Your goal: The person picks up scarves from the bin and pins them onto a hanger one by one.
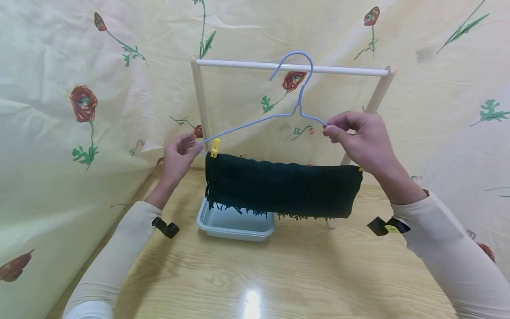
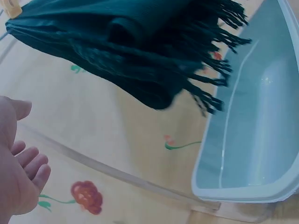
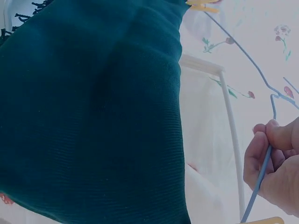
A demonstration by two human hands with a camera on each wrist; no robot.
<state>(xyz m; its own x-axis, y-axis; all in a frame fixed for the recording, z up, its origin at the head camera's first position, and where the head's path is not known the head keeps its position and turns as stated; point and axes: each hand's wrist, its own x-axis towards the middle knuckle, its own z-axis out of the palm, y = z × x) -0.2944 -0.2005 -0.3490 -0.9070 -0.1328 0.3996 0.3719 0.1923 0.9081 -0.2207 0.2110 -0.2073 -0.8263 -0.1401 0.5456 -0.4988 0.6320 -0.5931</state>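
A dark green fringed scarf [image 1: 279, 186] hangs folded over the lower part of a blue wire hanger [image 1: 255, 122]. Yellow clothespins sit at its two ends: one at the left corner [image 1: 215, 148], the other [image 3: 268, 220] at the right. My right hand [image 1: 360, 137] pinches the hanger's right shoulder between thumb and fingers. By the hanger's left end is my left hand [image 1: 181, 157], its fingers loosely bent; in the left wrist view nothing shows between thumb and fingers [image 2: 35, 163]. The hanger's hook appears in front of the rack's white rod [image 1: 239, 64]; whether they touch I cannot tell.
The rack's wooden side posts [image 1: 201, 102] stand behind the scarf. A light blue plastic basin [image 1: 237, 232] sits on the wood-grain table [image 1: 287, 274], partly under the fringe. Flower-printed cloth [image 1: 131, 93] covers the back and sides.
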